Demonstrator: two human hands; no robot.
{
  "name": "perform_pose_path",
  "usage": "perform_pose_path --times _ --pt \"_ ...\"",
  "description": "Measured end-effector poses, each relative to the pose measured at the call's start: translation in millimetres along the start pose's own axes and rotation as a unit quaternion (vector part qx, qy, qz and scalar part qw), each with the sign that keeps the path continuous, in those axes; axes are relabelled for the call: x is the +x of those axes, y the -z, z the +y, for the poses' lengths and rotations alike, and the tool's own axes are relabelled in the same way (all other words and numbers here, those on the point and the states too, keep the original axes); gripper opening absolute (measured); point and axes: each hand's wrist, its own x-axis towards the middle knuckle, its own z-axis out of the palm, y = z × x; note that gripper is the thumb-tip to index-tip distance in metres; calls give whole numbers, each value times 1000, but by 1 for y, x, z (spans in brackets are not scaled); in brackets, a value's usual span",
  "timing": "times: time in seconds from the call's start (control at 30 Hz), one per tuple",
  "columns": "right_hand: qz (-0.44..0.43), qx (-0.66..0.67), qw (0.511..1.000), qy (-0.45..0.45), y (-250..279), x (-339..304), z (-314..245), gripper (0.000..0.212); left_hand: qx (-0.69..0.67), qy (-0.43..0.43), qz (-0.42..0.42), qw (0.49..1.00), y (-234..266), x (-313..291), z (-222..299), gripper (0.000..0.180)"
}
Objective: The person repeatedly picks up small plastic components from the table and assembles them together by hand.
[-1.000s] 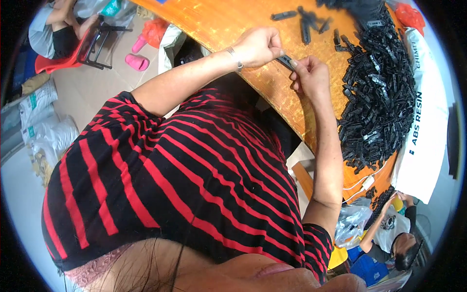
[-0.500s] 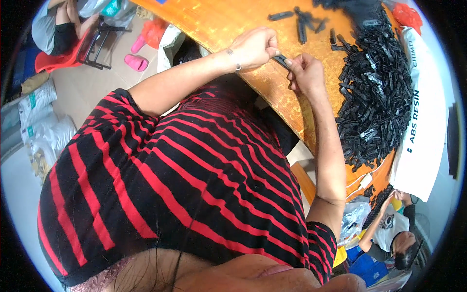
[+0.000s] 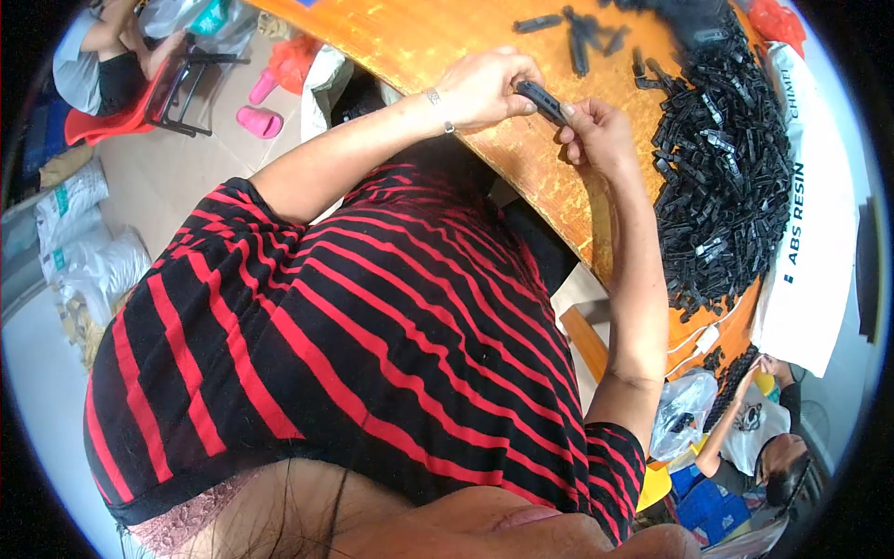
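Between my two hands, just over the near edge of the wooden table (image 3: 424, 58), is a small, long black plastic part (image 3: 541, 101). Thumb and fingers of my left hand (image 3: 486, 90) pinch its upper left end. Its lower right end is gripped by my right hand (image 3: 601, 135), thumb on top and the other fingers curled beneath. To the right lies a large heap of similar black plastic parts (image 3: 722, 186). A few loose black parts (image 3: 582, 42) are scattered on the table beyond my hands.
A white printed sack (image 3: 810, 233) borders the heap on the right, with a red plastic bag (image 3: 778, 26) behind. A white cable (image 3: 708, 339) crosses the table's right end. Another person (image 3: 759, 438) sits at lower right, one more on a red chair (image 3: 112, 116) at upper left. Pink slippers (image 3: 259, 121) lie on the floor.
The black part has turned and shows more of its length between my hands. My right hand has shifted slightly right and down; both hands still grip the part.
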Motion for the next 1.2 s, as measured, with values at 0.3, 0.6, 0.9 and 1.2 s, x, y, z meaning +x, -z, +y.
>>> perform_pose_path --times 0.3,0.6,0.9,1.2 --pt "-20 36 999 -12 1 2 6 20 69 36 -65 995 6 9 8 34" --pt "-4 53 999 3 4 -3 -1 21 -267 50 -71 960 -1 8 -19 37" --pt "12 -63 997 49 -5 -3 -10 18 -313 167 -38 934 1 4 -1 17" --pt "27 -102 993 48 -7 3 -4 19 -213 129 -4 969 -17 6 -17 13"
